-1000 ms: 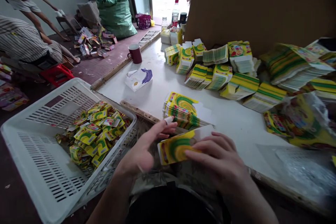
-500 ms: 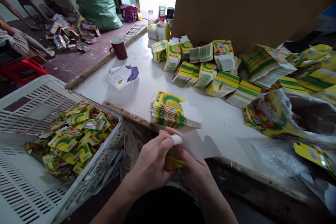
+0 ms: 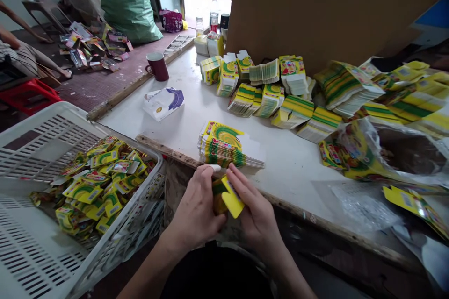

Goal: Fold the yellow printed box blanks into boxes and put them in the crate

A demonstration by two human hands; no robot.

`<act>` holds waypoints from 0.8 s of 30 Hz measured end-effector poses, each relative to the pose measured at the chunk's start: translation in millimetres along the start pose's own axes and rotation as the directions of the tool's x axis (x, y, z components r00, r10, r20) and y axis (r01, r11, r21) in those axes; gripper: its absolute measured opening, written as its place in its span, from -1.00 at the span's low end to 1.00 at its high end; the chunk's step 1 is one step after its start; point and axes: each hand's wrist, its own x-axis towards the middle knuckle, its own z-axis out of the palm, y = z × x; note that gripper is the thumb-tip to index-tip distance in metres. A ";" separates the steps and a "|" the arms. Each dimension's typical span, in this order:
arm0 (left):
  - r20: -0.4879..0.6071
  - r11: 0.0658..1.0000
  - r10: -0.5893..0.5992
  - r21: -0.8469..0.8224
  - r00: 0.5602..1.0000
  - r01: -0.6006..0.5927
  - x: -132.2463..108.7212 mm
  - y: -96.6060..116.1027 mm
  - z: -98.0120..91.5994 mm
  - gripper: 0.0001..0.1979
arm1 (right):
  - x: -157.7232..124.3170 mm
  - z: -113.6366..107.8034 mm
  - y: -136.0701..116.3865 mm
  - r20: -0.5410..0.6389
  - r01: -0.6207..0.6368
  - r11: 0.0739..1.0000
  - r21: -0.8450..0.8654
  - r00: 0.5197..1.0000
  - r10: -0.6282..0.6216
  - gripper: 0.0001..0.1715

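A small yellow and green printed carton (image 3: 231,198) is held between both hands, just in front of the table edge. My left hand (image 3: 198,208) grips its left side; a white wrap covers one fingertip. My right hand (image 3: 254,208) closes on the right side, fingers pressed along a yellow flap. The carton's far side is hidden by the fingers. Just beyond the hands, a fanned stack of flat printed cartons (image 3: 224,145) lies on the white table (image 3: 291,173).
A white plastic basket (image 3: 45,257) with yellow folded cartons (image 3: 94,187) stands at left. Bundled cartons (image 3: 261,96) line the table's back before a brown board (image 3: 315,14). A maroon mug (image 3: 159,67), tissue pack (image 3: 163,103) and open plastic bag (image 3: 410,149) are around. Another person's arm shows far left.
The pale card that stuck out to the right of my hands is no longer visible; a yellow flap shows instead. My right hand has turned and its fingers now press on the carton's side.
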 end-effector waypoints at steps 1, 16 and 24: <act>0.011 1.000 -0.015 0.024 1.000 0.015 1.1 0.3 -3.7 -0.33 | 0.6 -2.7 1.4 -0.024 0.015 1.000 -0.027 1.000 -0.016 -0.33; 0.067 0.998 -0.044 -0.045 0.997 0.047 1.4 -1.9 -28.0 -0.42 | 9.0 -15.2 -4.2 0.154 0.037 0.994 -0.107 0.988 -0.020 -0.40; -0.502 0.421 -0.567 -0.858 0.653 -0.294 15.3 -1.3 -29.5 -0.29 | 61.6 -10.2 10.8 -0.329 -0.064 0.954 -0.294 0.944 -0.038 -0.47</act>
